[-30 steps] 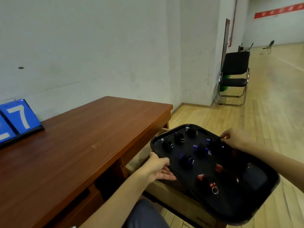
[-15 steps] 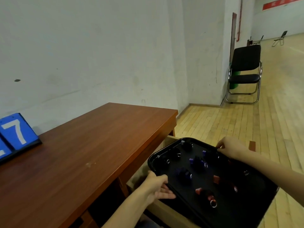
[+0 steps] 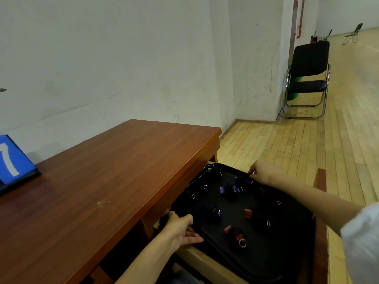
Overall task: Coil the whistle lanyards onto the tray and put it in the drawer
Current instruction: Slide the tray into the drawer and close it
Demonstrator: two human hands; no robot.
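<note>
A black tray (image 3: 266,255) carries several coiled whistle lanyards, some with blue whistles (image 3: 227,189) and some with red ones (image 3: 248,213). The tray sits low inside the pulled-out wooden drawer (image 3: 321,181) beside the desk, its far left corner under the desk edge. My left hand (image 3: 180,230) grips the tray's near left rim, thumb over the rim and fingers beneath. My right hand (image 3: 264,171) holds the tray's far rim, fingers curled over it.
The brown wooden desk (image 3: 102,191) fills the left, with a blue score flip card (image 3: 12,160) at its far left. A black folding chair (image 3: 307,78) stands by the white wall. Pale wooden floor spreads to the right.
The tray has gone down and forward into the drawer, sliding partly under the desk edge. Both hands kept their hold on its rims and moved with it.
</note>
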